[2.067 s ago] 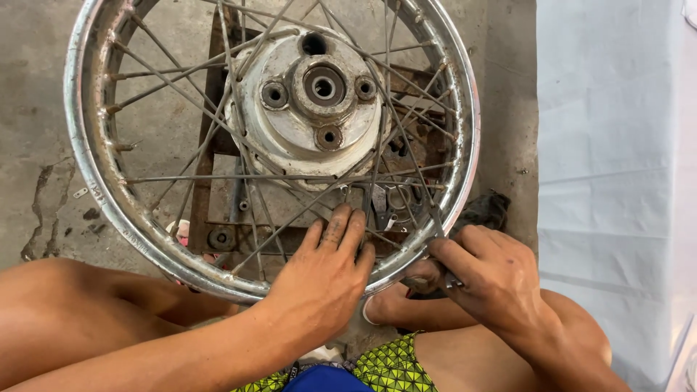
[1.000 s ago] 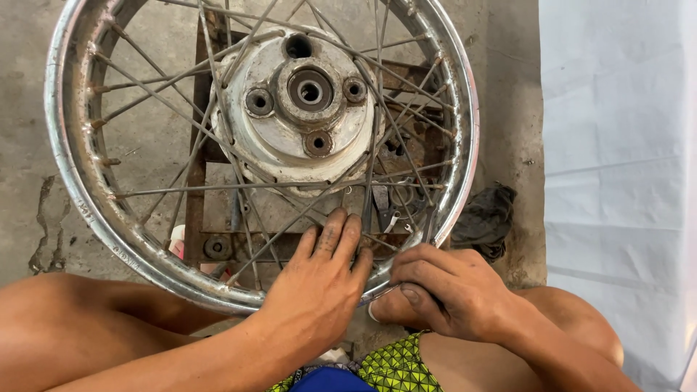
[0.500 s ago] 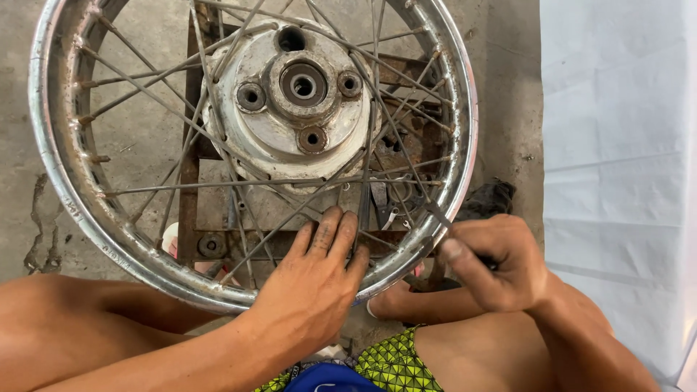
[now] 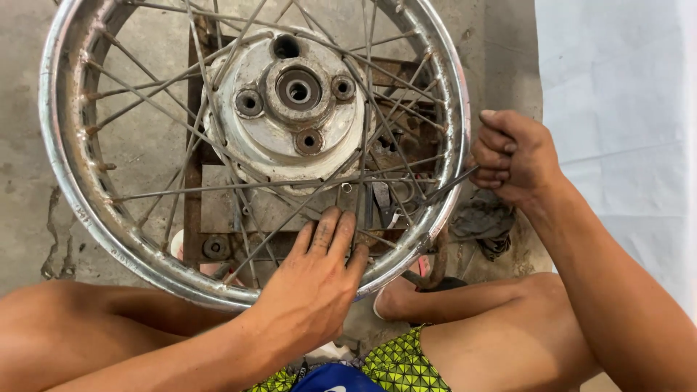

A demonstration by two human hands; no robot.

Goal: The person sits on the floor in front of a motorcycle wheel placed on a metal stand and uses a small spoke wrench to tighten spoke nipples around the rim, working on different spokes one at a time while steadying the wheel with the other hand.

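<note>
Left hand (image 4: 316, 283): laid flat, fingers spread and extended, over the near arc of the chromed, worn steel spoked wheel rim (image 4: 62, 174). The fingertips rest on the thin grey wire spokes (image 4: 218, 187) just inside the rim; nothing is clasped, the palm only presses down.

Right hand (image 4: 512, 156): closed into a fist just outside the rim's right edge, clamped on the outer end of a slim dark metal rod (image 4: 450, 185) that slants down and inward through the rim. Whether it is a loose spoke or a tool cannot be told.

Change noted: half a second ago the right hand sat lower, at the rim's lower right, beside the left. It has now risen up the right side and the two hands stand well apart. The wheel also appears shifted in view. Judged from this, work has moved to another point on the rim while the left hand keeps steadying the wheel.

Outward: the pale grey round metal hub (image 4: 290, 109) with its bored centre sits at the wheel's middle. Under the wheel lies a rusty brown steel frame (image 4: 192, 210) on the grey concrete floor (image 4: 145, 141). A white sheet (image 4: 617, 109) covers the floor's right edge.

Obscured: the rim's top is cut off; the dark crumpled item (image 4: 483, 221) below the right hand is unidentifiable.
</note>
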